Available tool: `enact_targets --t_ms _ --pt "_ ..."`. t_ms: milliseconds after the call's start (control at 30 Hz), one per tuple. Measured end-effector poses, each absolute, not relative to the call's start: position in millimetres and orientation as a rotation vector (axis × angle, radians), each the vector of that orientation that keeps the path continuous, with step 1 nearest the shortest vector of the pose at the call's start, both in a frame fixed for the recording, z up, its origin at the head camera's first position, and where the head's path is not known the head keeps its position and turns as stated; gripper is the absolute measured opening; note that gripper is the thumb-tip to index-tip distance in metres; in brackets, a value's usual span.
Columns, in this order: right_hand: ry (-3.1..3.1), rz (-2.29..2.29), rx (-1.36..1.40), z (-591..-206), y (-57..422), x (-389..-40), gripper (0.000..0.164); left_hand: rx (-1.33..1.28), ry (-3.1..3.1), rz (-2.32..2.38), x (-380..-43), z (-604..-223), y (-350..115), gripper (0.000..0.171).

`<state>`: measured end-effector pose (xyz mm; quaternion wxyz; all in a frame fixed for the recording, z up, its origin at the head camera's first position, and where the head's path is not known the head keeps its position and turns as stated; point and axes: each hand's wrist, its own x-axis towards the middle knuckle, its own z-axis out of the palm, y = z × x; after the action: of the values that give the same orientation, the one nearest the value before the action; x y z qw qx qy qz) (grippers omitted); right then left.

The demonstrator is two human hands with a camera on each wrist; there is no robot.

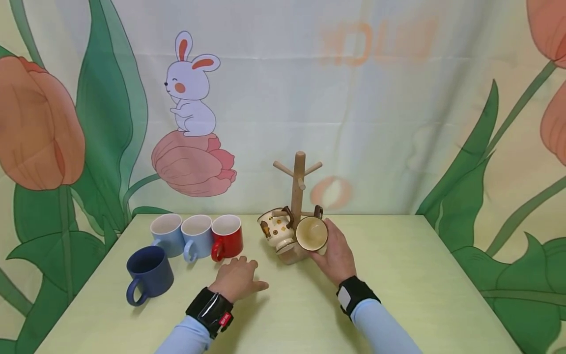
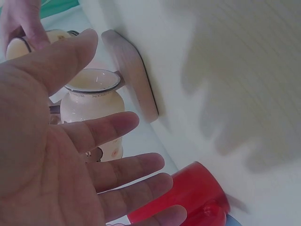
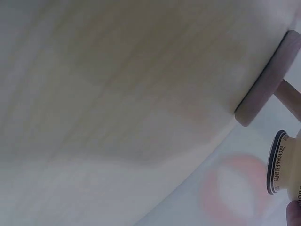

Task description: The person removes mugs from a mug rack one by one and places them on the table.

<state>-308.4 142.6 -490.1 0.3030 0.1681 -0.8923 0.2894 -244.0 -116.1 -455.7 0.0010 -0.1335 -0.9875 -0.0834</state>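
Observation:
My right hand [image 1: 338, 255] grips a cream mug [image 1: 311, 235] with a dark rim and brown handle, beside the lower peg of a wooden mug tree [image 1: 298, 187]. Its open top faces the head camera, with the handle upward. On the tree's left, a patterned cream mug [image 1: 277, 231] hangs tilted by its handle. In the right wrist view the held mug [image 3: 281, 162] shows lettering near its dark rim, close to the tree's base [image 3: 263, 89]. My left hand [image 1: 236, 279] hovers over the table with fingers spread, nothing in it, near a red mug [image 1: 232, 242].
Two light blue mugs [image 1: 197, 237] stand in a row with the red one at the left. A dark blue mug [image 1: 152, 275] stands in front of them. Behind the pale table [image 1: 411, 295] hangs a printed curtain [image 1: 274, 98]. Upper pegs [image 1: 313, 168] stick out from the tree.

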Motion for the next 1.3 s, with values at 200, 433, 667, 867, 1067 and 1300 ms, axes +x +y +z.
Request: enact_targets --t_ms 200,433,667,867,1067,1300 --pt "-2.367 0.888 0.338 -487 149 -297 0.093 -0.419 -3.102 -0.286 -241 -456 -118 0.056" --pt "-2.315 1.105 0.224 -483 159 -280 0.087 -0.392 -3.133 -0.307 -238 -456 -120 0.055" --pt "-2.376 1.323 0.095 -480 174 -263 0.087 -0.398 -3.121 -0.314 -239 -458 -120 0.054" --pt "-2.433 1.476 0.091 -480 179 -255 0.087 -0.412 -3.102 -0.335 -239 -458 -120 0.054" --pt "-2.502 1.593 0.106 -483 180 -252 0.085 -0.462 -3.060 -0.379 -239 -457 -120 0.053" --pt "-2.576 1.697 0.247 -481 178 -250 0.082 -0.539 -2.996 -0.438 -243 -457 -116 0.049"
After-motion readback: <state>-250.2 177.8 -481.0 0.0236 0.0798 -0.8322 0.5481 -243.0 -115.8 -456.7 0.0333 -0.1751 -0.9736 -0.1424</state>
